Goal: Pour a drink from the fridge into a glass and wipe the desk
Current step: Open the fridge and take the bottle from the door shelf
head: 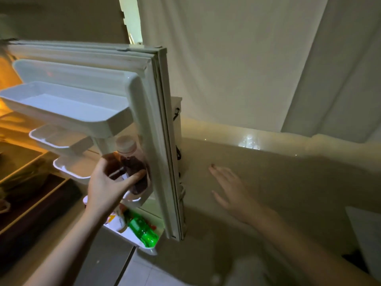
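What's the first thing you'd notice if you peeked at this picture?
Probably the open fridge door, swung wide with its white shelves showing. The left hand is wrapped around a dark bottle with a pale cap in a door shelf, while the right hand is spread open to the right of the door. Below, a bright green bottle lies tilted in the bottom door shelf.

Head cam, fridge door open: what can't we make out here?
- Brown bottle: label unreadable, covered by the left hand and blurred.
- Green bottle in the bottom door shelf: partly hidden by the left forearm and shelf wall.
- Fridge interior: cut off by the left edge, dark.
- Glass and desk: not visible.
- Right hand: motion-blurred; contact with the surface unclear.
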